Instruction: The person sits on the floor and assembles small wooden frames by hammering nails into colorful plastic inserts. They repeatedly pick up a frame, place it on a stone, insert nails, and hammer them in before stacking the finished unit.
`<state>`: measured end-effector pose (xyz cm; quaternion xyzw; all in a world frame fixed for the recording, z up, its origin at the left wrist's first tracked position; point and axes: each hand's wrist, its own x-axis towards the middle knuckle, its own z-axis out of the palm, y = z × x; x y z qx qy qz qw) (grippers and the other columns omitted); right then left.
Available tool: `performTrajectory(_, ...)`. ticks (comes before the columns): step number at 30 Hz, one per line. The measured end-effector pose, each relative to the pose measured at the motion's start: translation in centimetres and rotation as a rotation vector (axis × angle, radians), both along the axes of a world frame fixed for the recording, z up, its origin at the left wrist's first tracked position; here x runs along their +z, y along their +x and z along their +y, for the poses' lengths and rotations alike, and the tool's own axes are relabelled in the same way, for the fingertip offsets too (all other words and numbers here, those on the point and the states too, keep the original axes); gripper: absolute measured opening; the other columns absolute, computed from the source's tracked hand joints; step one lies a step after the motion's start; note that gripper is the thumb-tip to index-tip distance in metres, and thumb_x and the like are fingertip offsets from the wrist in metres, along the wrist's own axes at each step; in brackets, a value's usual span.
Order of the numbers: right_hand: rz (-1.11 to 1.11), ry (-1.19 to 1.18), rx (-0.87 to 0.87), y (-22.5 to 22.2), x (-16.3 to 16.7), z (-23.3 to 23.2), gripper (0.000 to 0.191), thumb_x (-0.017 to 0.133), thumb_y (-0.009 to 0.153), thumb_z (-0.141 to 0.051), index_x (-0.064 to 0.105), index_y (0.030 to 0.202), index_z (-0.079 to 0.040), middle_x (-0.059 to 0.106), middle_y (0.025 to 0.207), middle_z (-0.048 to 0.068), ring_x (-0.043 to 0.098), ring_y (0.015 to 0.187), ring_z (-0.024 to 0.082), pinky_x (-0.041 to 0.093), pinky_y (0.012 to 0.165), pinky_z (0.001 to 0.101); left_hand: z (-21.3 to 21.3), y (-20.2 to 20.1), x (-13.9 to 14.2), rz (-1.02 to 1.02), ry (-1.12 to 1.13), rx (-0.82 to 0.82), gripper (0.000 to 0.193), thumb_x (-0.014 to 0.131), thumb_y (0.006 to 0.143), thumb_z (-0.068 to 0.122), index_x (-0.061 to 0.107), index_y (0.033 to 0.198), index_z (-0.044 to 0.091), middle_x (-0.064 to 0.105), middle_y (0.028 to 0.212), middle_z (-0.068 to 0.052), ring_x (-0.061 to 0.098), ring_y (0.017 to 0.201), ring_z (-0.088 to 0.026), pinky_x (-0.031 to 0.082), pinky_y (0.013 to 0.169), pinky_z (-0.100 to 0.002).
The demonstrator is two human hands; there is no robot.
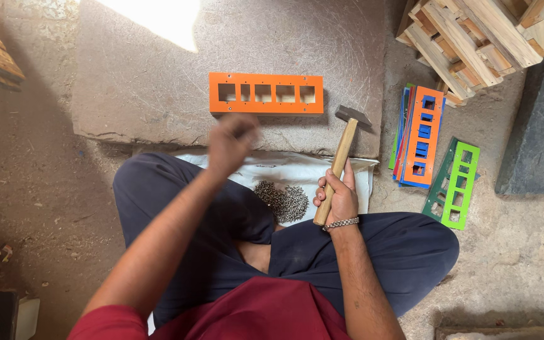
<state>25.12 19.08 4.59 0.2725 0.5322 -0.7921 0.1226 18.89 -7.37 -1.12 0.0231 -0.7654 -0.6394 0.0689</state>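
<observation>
Hammer (340, 151): wooden handle, dark metal head. Held upright in the right hand (338, 198), whose fingers wrap the lower handle; the head rests at the near edge of the stone slab (133, 82), just right of the orange frame.

Orange frame (266, 93): long rectangular panel with five square openings, lying flat on the slab near its front edge.

Left hand (231, 141): raised above the slab's near edge, fingers bunched together; blurred, so whether it pinches anything cannot be told.

Pile of nails (283, 201): small, grey, heaped on a white sheet (297, 170) between the seated person's knees, just left of the right hand.

Stack of coloured panels (420, 137): orange on top, on the floor right of the slab. Green panels (454, 184) lie beside it. Wooden frames (473, 34) are stacked at the far right corner.
</observation>
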Motion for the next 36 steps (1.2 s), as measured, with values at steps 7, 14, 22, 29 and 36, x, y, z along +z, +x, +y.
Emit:
performTrajectory(7,-0.011,0.011,0.012,-0.5,-0.1,-0.5,0.070,0.053,0.101,-0.012,0.027,0.163,-0.029,0.055,0.078,0.004,0.052,0.051,0.009,0.046,0.043,0.0252,-6.4,-8.7,2.1,0.006,-0.268,0.233,0.017,0.068,0.096,0.006,0.080,0.105,0.013,0.080,0.100,-0.007,0.077,0.087,-0.013,0.064,0.080,-0.027)
performTrajectory(14,-0.018,0.043,0.014,-0.9,-0.4,-0.8,0.071,0.052,0.101,-0.012,0.026,0.164,-0.030,0.055,0.078,0.003,0.051,0.052,0.009,0.045,0.044,0.0250,-7.0,-10.9,1.1,0.000,-0.481,0.127,0.008,0.073,0.096,0.010,0.081,0.099,0.011,0.075,0.095,-0.007,0.073,0.085,-0.016,0.061,0.079,-0.031)
performTrajectory(22,0.057,0.318,0.009,-0.2,0.4,-2.9,0.079,0.055,0.097,-0.005,0.020,0.166,-0.021,0.054,0.073,0.004,0.049,0.048,0.009,0.043,0.038,0.0257,-7.1,-11.0,0.4,0.090,-0.565,0.106,0.009,0.075,0.096,0.016,0.082,0.092,0.011,0.073,0.089,-0.006,0.066,0.082,-0.019,0.057,0.073,-0.035)
performTrajectory(29,0.384,0.581,0.244,0.8,1.5,-4.9,0.077,0.060,0.098,0.002,0.022,0.164,-0.007,0.064,0.082,0.006,0.061,0.056,0.008,0.051,0.045,0.0239,-7.5,-10.9,0.0,0.127,-0.586,0.062,0.012,0.076,0.098,0.021,0.081,0.091,0.012,0.070,0.089,-0.004,0.064,0.083,-0.016,0.056,0.072,-0.032)
performTrajectory(36,0.730,1.016,0.551,-0.6,4.2,-8.3,0.067,0.070,0.099,-0.003,0.042,0.159,-0.001,0.061,0.146,0.030,0.063,0.129,0.038,0.053,0.102,0.0431,-7.9,-10.8,-1.0,0.157,-0.563,0.083,0.011,0.079,0.097,0.021,0.081,0.093,0.012,0.071,0.091,-0.003,0.064,0.085,-0.015,0.056,0.074,-0.033)
